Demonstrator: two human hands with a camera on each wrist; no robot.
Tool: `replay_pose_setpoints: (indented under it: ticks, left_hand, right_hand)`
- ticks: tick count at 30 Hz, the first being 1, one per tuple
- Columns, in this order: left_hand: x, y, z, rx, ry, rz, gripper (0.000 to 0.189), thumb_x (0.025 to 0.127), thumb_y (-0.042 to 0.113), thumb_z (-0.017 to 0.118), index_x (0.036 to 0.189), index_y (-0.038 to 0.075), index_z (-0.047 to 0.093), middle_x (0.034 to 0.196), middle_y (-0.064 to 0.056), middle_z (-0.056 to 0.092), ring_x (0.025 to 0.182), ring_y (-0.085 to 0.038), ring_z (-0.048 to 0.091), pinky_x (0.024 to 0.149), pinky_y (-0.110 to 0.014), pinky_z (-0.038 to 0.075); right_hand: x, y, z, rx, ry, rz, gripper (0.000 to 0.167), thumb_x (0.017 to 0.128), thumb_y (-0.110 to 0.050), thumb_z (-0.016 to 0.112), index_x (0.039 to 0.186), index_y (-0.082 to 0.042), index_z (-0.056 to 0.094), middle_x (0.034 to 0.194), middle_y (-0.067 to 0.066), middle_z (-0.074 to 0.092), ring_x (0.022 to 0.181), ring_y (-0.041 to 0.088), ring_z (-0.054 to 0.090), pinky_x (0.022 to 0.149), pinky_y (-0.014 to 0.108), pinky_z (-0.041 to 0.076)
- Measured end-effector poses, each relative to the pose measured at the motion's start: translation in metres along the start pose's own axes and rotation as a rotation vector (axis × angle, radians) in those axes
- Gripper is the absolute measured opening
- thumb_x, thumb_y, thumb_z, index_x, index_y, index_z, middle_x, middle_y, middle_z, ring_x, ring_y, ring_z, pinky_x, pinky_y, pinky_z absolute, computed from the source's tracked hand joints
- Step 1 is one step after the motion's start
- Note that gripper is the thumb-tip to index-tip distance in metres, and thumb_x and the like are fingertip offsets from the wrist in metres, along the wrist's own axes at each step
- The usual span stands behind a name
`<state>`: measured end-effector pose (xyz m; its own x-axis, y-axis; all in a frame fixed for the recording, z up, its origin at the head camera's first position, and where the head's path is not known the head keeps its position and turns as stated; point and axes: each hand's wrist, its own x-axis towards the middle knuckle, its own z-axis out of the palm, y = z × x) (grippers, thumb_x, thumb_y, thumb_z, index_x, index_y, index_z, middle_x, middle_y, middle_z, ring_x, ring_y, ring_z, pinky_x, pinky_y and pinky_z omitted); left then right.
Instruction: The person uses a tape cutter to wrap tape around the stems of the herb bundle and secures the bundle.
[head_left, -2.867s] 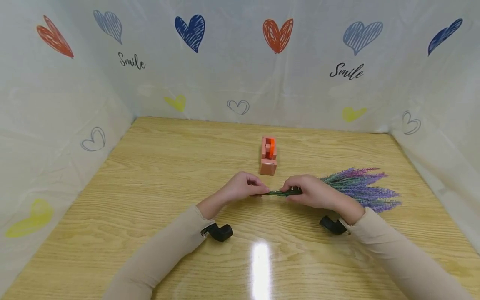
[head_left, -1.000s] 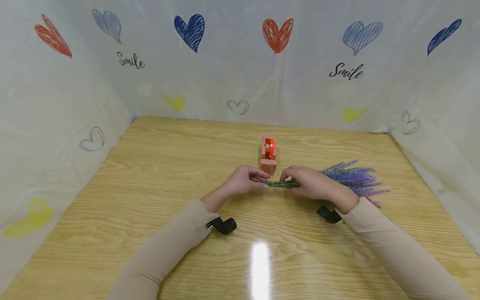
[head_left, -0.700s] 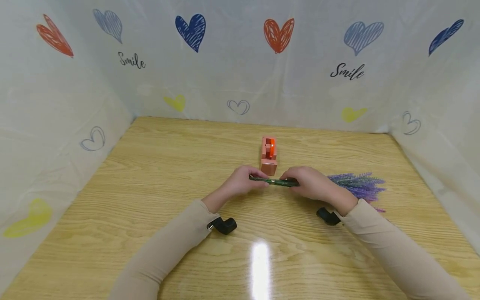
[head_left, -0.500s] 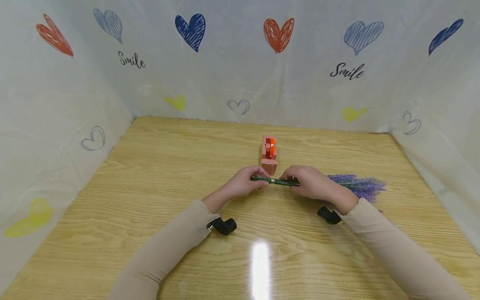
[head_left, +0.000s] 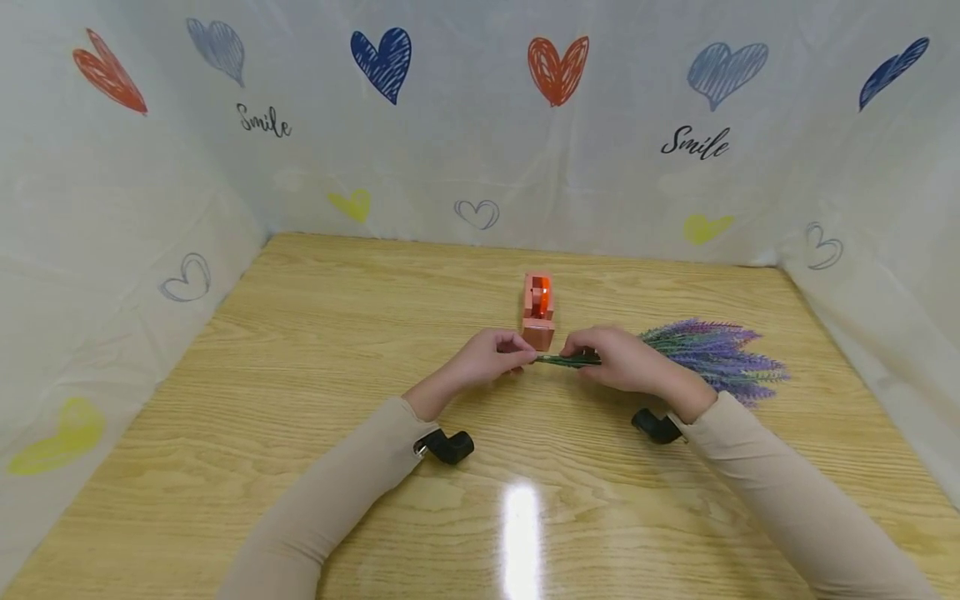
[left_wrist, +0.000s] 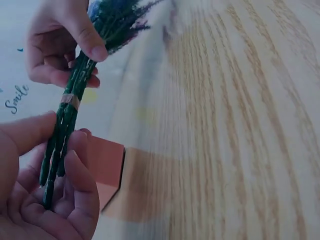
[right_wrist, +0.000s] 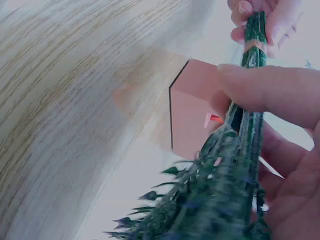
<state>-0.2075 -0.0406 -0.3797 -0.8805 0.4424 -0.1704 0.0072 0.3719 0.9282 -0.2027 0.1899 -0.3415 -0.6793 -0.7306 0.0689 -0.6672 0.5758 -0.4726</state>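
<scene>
A bunch of lavender sprigs (head_left: 708,358), with purple heads and green stems, lies across both hands with its heads to the right. My right hand (head_left: 626,362) grips the stems just below the heads. Fingers and thumb of my left hand (head_left: 487,358) pinch the stems near their cut ends. In the left wrist view, a narrow strip of tape (left_wrist: 70,100) circles the green stems (left_wrist: 62,127) between the hands. The same tape band (right_wrist: 255,45) shows in the right wrist view, where the right thumb lies across the stems (right_wrist: 248,125).
A pink tape dispenser (head_left: 537,335) with an orange tape roll stands just beyond the hands. Black wrist mounts (head_left: 450,447) hang under the cuffs. The wood-grain table (head_left: 360,317) meets a white curtain (head_left: 472,158) printed with hearts at its back and sides.
Both hands have shifted slightly away from the body with the lavender. The stems have turned between the fingers, and the flower heads have swung round. The dispenser has stayed in place.
</scene>
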Motion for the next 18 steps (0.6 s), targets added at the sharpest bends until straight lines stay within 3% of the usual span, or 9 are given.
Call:
replay_pose_setpoints:
  ticks: [3, 8, 13, 18]
  left_hand:
    - [0.001, 0.001, -0.001, 0.032, 0.025, -0.002, 0.014, 0.089, 0.022, 0.065, 0.095, 0.010, 0.068, 0.090, -0.005, 0.064, 0.083, -0.020, 0.058, 0.067, -0.028, 0.046]
    - [0.003, 0.004, 0.001, 0.069, 0.090, 0.014, 0.015, 0.086, 0.019, 0.069, 0.099, 0.012, 0.072, 0.099, 0.002, 0.065, 0.091, -0.014, 0.054, 0.076, -0.026, 0.043]
    - [0.005, 0.005, 0.005, 0.023, 0.125, -0.005, 0.019, 0.084, 0.012, 0.071, 0.103, 0.010, 0.071, 0.099, 0.000, 0.066, 0.090, -0.015, 0.056, 0.074, -0.026, 0.044]
    - [0.006, 0.005, 0.005, 0.046, 0.149, -0.006, 0.016, 0.084, 0.011, 0.070, 0.100, 0.012, 0.073, 0.102, 0.000, 0.066, 0.096, -0.018, 0.055, 0.080, -0.029, 0.044]
  right_hand:
    - [0.001, -0.002, 0.002, -0.058, 0.038, 0.000, 0.027, 0.074, 0.006, 0.075, 0.095, -0.009, 0.065, 0.093, 0.003, 0.065, 0.087, 0.020, 0.061, 0.074, 0.039, 0.049]
    - [0.002, -0.005, 0.002, -0.102, 0.035, 0.094, 0.039, 0.075, 0.003, 0.074, 0.111, -0.003, 0.062, 0.093, 0.006, 0.063, 0.082, 0.021, 0.059, 0.069, 0.038, 0.049]
    - [0.006, -0.003, -0.004, -0.084, -0.062, 0.130, 0.028, 0.079, 0.001, 0.069, 0.107, 0.000, 0.065, 0.088, 0.006, 0.065, 0.074, 0.015, 0.058, 0.065, 0.035, 0.048]
    - [0.009, 0.003, -0.015, 0.026, -0.175, 0.064, 0.023, 0.084, 0.000, 0.060, 0.107, -0.002, 0.063, 0.091, 0.005, 0.064, 0.068, 0.013, 0.053, 0.060, 0.028, 0.045]
